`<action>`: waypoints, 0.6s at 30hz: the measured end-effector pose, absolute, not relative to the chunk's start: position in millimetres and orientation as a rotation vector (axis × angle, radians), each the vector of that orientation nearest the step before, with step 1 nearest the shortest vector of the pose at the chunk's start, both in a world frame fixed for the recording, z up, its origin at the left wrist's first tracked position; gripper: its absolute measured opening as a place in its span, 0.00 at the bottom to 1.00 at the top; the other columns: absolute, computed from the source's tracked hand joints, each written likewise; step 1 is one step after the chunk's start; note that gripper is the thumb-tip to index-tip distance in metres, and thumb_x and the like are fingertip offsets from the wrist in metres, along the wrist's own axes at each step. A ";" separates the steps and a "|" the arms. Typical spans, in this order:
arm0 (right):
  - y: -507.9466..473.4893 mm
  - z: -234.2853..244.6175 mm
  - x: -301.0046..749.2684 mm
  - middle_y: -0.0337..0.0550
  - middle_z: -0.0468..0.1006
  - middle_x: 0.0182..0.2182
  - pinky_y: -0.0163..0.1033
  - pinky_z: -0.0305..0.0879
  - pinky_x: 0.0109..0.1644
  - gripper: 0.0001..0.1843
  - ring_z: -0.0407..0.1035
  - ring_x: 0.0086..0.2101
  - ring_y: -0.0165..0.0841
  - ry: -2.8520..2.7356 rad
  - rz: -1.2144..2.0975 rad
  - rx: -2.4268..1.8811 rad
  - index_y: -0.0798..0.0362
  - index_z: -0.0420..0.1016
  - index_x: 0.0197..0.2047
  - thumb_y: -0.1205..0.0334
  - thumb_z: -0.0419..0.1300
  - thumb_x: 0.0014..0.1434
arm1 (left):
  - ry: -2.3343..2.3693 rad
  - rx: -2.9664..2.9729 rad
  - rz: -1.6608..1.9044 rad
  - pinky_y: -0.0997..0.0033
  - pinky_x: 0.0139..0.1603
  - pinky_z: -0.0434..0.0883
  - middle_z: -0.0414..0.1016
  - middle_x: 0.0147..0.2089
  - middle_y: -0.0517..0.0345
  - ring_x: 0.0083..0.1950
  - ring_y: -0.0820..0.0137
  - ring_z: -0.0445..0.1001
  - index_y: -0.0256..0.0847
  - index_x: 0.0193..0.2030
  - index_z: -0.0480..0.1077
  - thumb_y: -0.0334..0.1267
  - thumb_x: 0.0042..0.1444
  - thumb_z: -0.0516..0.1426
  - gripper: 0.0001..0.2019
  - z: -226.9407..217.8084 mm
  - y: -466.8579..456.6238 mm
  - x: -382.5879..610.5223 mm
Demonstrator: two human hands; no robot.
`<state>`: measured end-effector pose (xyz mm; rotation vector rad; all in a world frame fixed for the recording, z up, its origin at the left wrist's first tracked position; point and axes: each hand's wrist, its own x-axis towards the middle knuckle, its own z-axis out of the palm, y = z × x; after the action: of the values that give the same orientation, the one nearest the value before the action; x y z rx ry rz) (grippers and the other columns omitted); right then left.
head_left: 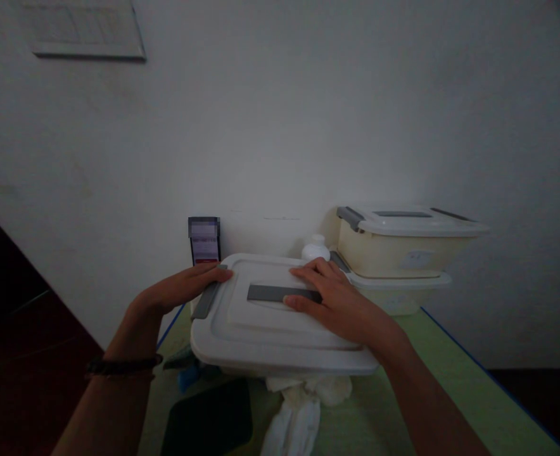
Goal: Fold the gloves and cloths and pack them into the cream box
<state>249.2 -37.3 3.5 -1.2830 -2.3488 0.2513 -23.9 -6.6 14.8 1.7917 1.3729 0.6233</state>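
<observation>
A white lidded storage box (270, 329) with grey fittings stands in front of me on the table. My left hand (182, 289) reaches over its left edge, fingers stretched out and touching the grey side latch (208, 300). On top of the lid, my right hand (332, 294) lies palm down with its fingers apart, partly covering the grey lid handle (270, 293). The lid sits on the box, and the right latch is hidden behind my right hand and forearm. What the box contains cannot be seen.
Two stacked lidded boxes (389, 253) stand against the wall at the back right, beside a white bottle (316, 247). A phone (205, 247) leans upright behind the box. Nearer me are a dark flat item (208, 418), white cloth (294, 418) and a small blue thing (188, 379).
</observation>
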 end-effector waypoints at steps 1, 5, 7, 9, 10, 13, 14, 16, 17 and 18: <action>-37.3 3.4 249.1 0.50 0.64 0.49 0.51 0.54 0.59 0.32 0.59 0.51 0.43 -2.346 0.253 -1.282 0.54 0.64 0.58 0.41 0.48 0.59 | 1.377 1.786 0.630 0.67 0.53 0.68 0.79 0.47 0.62 0.49 0.58 0.73 0.45 0.44 0.75 0.57 0.52 0.53 0.22 14.9 -6.3 -24.0; -35.6 3.0 249.8 0.50 0.64 0.50 0.51 0.54 0.59 0.32 0.59 0.51 0.43 -2.341 0.271 -1.279 0.54 0.65 0.58 0.40 0.49 0.59 | 1.292 1.712 0.678 0.65 0.55 0.67 0.79 0.47 0.60 0.50 0.57 0.72 0.44 0.41 0.76 0.52 0.52 0.54 0.18 9.0 -2.1 -28.7; -33.0 1.8 251.7 0.50 0.64 0.50 0.50 0.54 0.59 0.32 0.58 0.52 0.42 -2.335 0.304 -1.276 0.54 0.64 0.58 0.41 0.50 0.58 | 1.142 1.618 0.704 0.63 0.55 0.67 0.79 0.47 0.59 0.50 0.58 0.73 0.43 0.42 0.76 0.47 0.53 0.53 0.16 1.7 1.8 -33.3; -29.5 -0.6 254.7 0.50 0.64 0.50 0.48 0.54 0.59 0.32 0.58 0.52 0.41 -2.325 0.349 -1.272 0.54 0.64 0.59 0.41 0.51 0.58 | 1.014 1.540 0.716 0.62 0.55 0.67 0.78 0.48 0.57 0.50 0.58 0.74 0.43 0.45 0.75 0.45 0.55 0.51 0.17 -5.6 5.7 -37.3; -27.6 -2.1 256.5 0.50 0.64 0.50 0.47 0.54 0.60 0.32 0.58 0.53 0.41 -2.320 0.369 -1.269 0.54 0.63 0.59 0.42 0.52 0.58 | 0.985 1.524 0.717 0.61 0.55 0.67 0.78 0.49 0.57 0.50 0.59 0.74 0.43 0.45 0.74 0.45 0.55 0.50 0.17 -8.0 7.1 -38.2; -23.3 -6.5 260.6 0.49 0.65 0.50 0.46 0.55 0.59 0.31 0.60 0.52 0.40 -2.313 0.388 -1.260 0.54 0.64 0.58 0.43 0.52 0.59 | 1.028 1.601 0.740 0.61 0.57 0.65 0.75 0.53 0.59 0.54 0.59 0.71 0.44 0.48 0.73 0.46 0.58 0.49 0.18 -6.4 7.5 -33.6; -22.8 -7.3 261.3 0.49 0.65 0.50 0.47 0.55 0.58 0.30 0.60 0.52 0.39 -2.311 0.384 -1.259 0.54 0.64 0.58 0.43 0.52 0.59 | 1.072 1.673 0.766 0.61 0.59 0.63 0.74 0.55 0.59 0.56 0.59 0.69 0.44 0.50 0.72 0.47 0.58 0.49 0.19 -2.9 5.9 -29.5; -23.7 -7.0 261.3 0.49 0.66 0.51 0.46 0.55 0.57 0.28 0.60 0.51 0.39 -2.289 0.366 -1.263 0.53 0.64 0.56 0.44 0.52 0.59 | 1.200 1.862 0.857 0.60 0.61 0.59 0.70 0.59 0.59 0.59 0.58 0.65 0.44 0.53 0.69 0.50 0.59 0.48 0.21 6.6 0.7 -18.9; -25.0 -6.0 260.7 0.49 0.67 0.50 0.46 0.56 0.57 0.27 0.61 0.51 0.39 -2.272 0.357 -1.266 0.53 0.64 0.55 0.45 0.53 0.59 | 1.262 1.933 0.895 0.60 0.63 0.57 0.67 0.61 0.57 0.61 0.58 0.64 0.42 0.56 0.67 0.51 0.59 0.47 0.23 11.5 -2.5 -13.5; -26.7 -4.5 259.8 0.48 0.68 0.50 0.45 0.57 0.55 0.25 0.62 0.50 0.39 -2.258 0.350 -1.269 0.52 0.65 0.54 0.45 0.54 0.58 | 1.340 1.958 0.945 0.60 0.64 0.54 0.65 0.62 0.55 0.62 0.57 0.62 0.39 0.57 0.66 0.52 0.60 0.46 0.26 16.1 -5.7 -8.9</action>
<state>259.8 -26.7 -4.5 -1.2689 -2.2579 0.3502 -8.9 -5.7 16.1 1.9582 1.3400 0.9447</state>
